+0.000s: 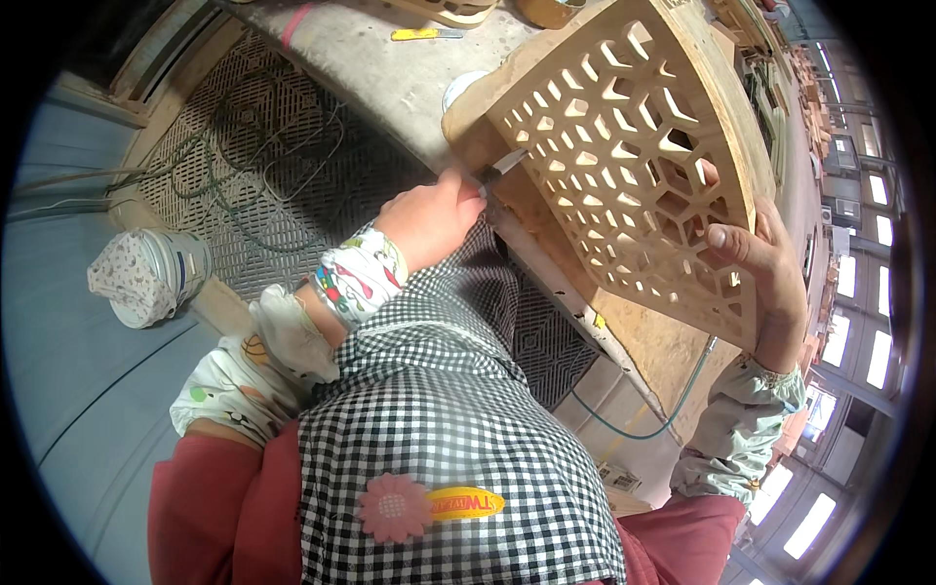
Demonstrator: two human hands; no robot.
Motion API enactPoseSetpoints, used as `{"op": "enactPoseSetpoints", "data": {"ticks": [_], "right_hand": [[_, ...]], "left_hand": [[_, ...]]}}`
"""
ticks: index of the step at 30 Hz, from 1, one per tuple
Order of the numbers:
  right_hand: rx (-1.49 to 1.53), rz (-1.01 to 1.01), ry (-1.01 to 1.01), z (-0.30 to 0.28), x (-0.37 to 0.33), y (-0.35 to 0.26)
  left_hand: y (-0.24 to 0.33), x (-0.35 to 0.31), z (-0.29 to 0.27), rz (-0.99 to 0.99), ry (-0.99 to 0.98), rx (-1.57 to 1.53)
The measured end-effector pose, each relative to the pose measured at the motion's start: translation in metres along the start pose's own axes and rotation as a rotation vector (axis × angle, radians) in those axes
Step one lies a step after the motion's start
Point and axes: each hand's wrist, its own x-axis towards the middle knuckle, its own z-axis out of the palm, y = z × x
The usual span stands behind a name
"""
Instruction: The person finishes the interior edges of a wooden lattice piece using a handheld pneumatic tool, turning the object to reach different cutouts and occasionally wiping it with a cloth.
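A: What do we see at the left?
B: We have a white bucket with patterned cloth on it, then a green hose on a dark mat.
A: And our left hand?
B: Closed around a dark-handled knife, its tip at the left edge of the wooden panel; we can't tell whether they touch. Farther off, a yellow cutter lies on the worktable.
A: Where is the panel?
B: Right of the knife, tilted over the worktable, full of cut-out holes.
A: Our right hand?
B: Gripping the panel's right edge, thumb across its near face.
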Motion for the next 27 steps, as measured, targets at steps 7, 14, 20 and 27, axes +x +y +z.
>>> {"op": "enactPoseSetpoints", "data": {"ticks": [7,14,20,27], "right_hand": [[-0.081,0.061,-0.003,0.003,0.002,-0.009],[-0.104,0.046,-0.041,0.006,0.002,-0.004],[-0.076,0.033,0.012,0.014,0.002,0.000],[-0.162,-0.013,0.013,0.018,-0.001,0.005]], "left_hand": [[-0.032,0.026,0.016,0.229,-0.063,-0.231],[-0.020,0.015,-0.040,-0.041,-0.521,-0.605],[-0.036,-0.030,-0.039,-0.108,-0.519,-0.577],[-0.010,-0.008,-0.027,0.007,-0.405,-0.581]]}}
